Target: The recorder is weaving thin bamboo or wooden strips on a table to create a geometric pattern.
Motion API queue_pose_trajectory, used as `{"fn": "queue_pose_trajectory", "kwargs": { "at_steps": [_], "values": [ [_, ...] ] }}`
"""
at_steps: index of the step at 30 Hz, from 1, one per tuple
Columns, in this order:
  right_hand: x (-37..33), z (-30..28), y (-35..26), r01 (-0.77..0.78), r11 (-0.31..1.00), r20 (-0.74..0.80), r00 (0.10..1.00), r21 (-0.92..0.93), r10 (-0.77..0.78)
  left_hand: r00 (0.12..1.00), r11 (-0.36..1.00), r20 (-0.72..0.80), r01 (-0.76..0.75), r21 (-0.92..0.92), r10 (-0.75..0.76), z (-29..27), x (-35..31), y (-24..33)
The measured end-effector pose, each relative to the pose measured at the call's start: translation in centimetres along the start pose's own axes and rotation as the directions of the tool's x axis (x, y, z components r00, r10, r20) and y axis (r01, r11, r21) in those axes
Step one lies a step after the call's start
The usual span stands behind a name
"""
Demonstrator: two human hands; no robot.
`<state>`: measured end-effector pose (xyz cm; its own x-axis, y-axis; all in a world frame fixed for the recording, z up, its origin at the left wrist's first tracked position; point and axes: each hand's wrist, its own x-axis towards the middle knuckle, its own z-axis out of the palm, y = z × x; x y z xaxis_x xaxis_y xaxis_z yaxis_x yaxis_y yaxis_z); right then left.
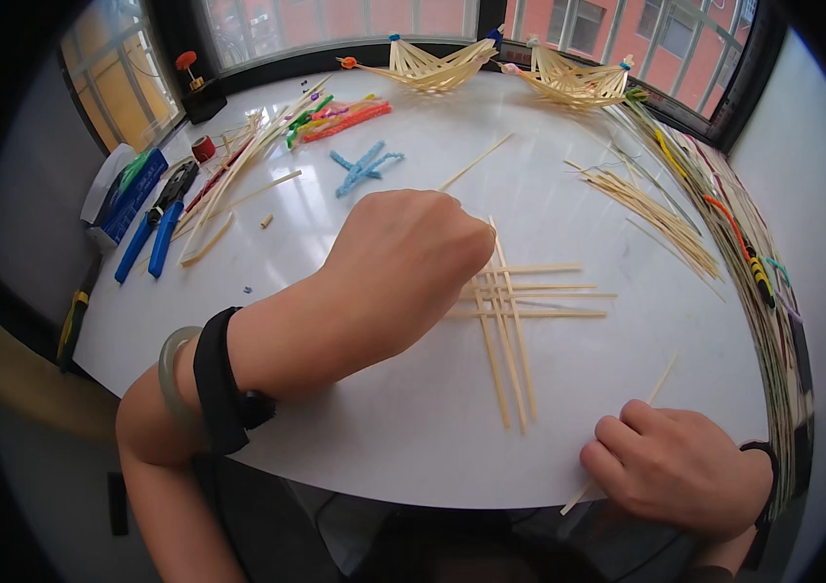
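Observation:
A small lattice of crossed pale bamboo strips point(500, 352) lies flat in the middle of the table. My left hand point(408, 257) is closed over its upper left part. Its fingertips are hidden beneath it, so what they grip cannot be made out. From beyond that hand a single thin strip point(476, 160) sticks out diagonally. At the table's near right edge, my right hand point(680, 466) is closed around another thin bamboo strip point(663, 377), whose ends show above and below the fingers. This strip is apart from the lattice.
Blue-handled pliers point(149, 238), a tissue box point(126, 199) and loose strips stand left. Blue pipe cleaners point(364, 167) and coloured ones point(345, 119) lie farther back. Two woven boat-shaped pieces point(440, 70) sit by the window. Strip bundles point(656, 219) are at right.

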<state>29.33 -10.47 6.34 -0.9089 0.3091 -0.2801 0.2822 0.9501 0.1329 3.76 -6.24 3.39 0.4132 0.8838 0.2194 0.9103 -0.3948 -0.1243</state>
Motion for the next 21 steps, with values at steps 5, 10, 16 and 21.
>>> {"fn": "queue_pose_trajectory", "kwargs": {
  "at_steps": [5, 10, 16, 21],
  "values": [
    [-0.5, -0.1, -0.9, 0.091, 0.995, 0.000, 0.996, 0.041, -0.091, 0.998, 0.996, 0.024, -0.059, -0.062, 0.061, 0.2, 0.1, -0.2],
    [-0.8, -0.3, 0.0, 0.203, 0.974, -0.075, 0.978, 0.096, -0.197, 0.982, 0.967, 0.037, -0.176, -0.186, 0.186, 0.4, 0.2, -0.2],
    [-0.4, -2.5, 4.5, 0.124, 0.970, -0.650, 0.759, 0.208, 0.043, 0.942, 0.939, 0.121, -0.289, -0.186, 0.313, 0.6, -0.7, -1.1],
    [0.2, -2.7, 12.6, 0.040, 0.854, -0.807, 0.352, 0.519, 0.474, 0.921, 0.908, 0.041, -0.375, -0.185, 0.388, 0.9, -0.8, -1.2]
  ]
}}
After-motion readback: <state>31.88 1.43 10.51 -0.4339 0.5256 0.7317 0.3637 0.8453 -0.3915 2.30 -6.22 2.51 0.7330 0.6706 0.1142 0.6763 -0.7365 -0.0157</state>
